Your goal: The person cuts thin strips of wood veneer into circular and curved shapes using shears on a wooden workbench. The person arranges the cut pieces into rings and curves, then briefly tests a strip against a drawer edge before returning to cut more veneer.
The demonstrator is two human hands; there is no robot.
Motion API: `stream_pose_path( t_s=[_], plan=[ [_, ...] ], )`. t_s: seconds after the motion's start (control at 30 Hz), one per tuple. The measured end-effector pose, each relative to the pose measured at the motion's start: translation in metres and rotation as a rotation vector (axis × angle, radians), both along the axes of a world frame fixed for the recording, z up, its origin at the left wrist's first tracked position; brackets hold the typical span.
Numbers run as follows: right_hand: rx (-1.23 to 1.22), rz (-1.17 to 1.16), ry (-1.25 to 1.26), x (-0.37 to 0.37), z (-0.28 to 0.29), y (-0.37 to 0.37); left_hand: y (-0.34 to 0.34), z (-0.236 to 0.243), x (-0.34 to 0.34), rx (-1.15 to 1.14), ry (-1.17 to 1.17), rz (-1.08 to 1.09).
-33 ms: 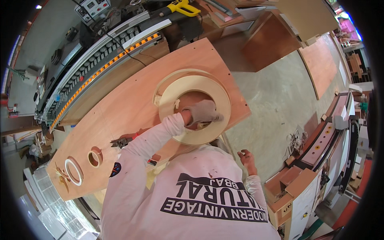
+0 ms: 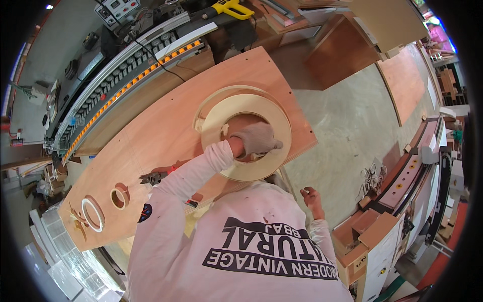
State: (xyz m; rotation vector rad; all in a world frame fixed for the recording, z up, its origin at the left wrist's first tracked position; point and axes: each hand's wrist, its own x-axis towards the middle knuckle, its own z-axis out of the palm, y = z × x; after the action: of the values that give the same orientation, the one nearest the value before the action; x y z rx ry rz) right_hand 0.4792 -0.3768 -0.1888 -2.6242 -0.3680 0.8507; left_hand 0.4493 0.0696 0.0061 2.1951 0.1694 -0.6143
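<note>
A large, cream-coloured roll of edge banding (image 2: 214,121) lies flat on a reddish wooden panel (image 2: 166,121). My left hand (image 2: 255,140), in a pale knit glove, reaches into the roll's centre hole. Its fingers are closed at the hole's right side, with one digit over the inner rim; the grip is partly hidden. A looser band (image 2: 221,92) curves out behind the roll. My right hand (image 2: 313,202), ungloved, hangs beside my body over the floor, fingers apart and slightly bent, holding nothing. Near my left forearm lies a tool with dark jaws and red handles (image 2: 153,178).
A white ring (image 2: 92,215) and a smaller cream ring (image 2: 119,198) rest at the panel's left end. Behind it runs a machine with a roller track (image 2: 126,70). A yellow-handled tool (image 2: 232,9) sits on top. Wooden boxes (image 2: 372,229) and a cable bundle (image 2: 373,179) are at right.
The view has shifted very slightly. My left hand stays in the roll's centre, and my right hand still hangs at my side.
</note>
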Motion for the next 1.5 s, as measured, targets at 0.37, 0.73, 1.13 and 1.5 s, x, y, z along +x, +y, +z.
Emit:
stream_pose_path(
  t_s=[0.37,0.73,1.13,1.5],
  plan=[
    [0.359,0.049,0.089,0.080,0.144,0.175,0.123,0.073,-0.086,0.497,-0.229,0.618],
    [0.621,1.037,0.069,0.023,0.195,0.311,-0.026,-0.015,-0.162,0.562,-0.297,0.306],
    [0.542,0.932,-0.159,0.080,0.196,0.327,-0.024,-0.044,-0.159,0.645,-0.283,0.063],
    [0.269,1.391,-0.182,0.055,0.164,0.340,-0.029,-0.035,-0.157,0.564,-0.357,0.111]
  ],
)
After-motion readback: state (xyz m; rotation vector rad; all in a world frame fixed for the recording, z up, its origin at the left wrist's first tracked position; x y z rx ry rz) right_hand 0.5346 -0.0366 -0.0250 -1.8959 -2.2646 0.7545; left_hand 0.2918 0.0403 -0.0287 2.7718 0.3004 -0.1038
